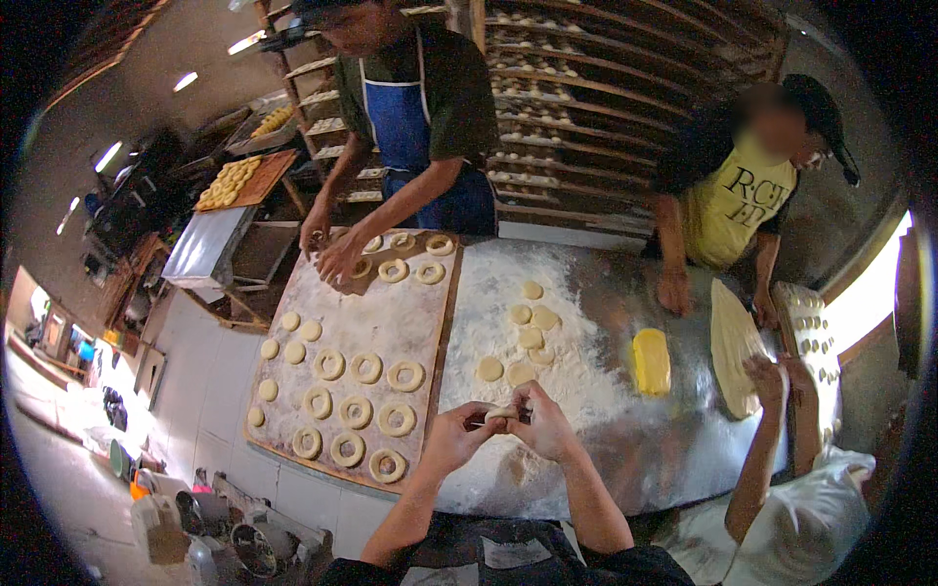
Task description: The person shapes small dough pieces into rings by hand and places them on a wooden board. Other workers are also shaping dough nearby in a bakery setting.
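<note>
My left hand (pixel 461 436) and my right hand (pixel 543 424) meet above the floured metal table, their fingers closed around one small piece of dough (pixel 502 414). Part of that piece is hidden by my fingers and thumbs. Just beyond my hands lie several flat dough rounds (pixel 520 374) on loose flour (pixel 576 342). To my left, a floured wooden board (pixel 337 283) carries rows of dough rings (pixel 355 412) at its near end. Small dough discs (pixel 295 352) line its left side.
Across the board, a person in a blue apron (pixel 399 117) handles rings. On the right stand a person in a yellow apron (pixel 735 210) and one in white (pixel 796 518), around a large dough sheet (pixel 735 347). A yellow block (pixel 651 361) sits on the table. Racks (pixel 586 107) stand behind.
</note>
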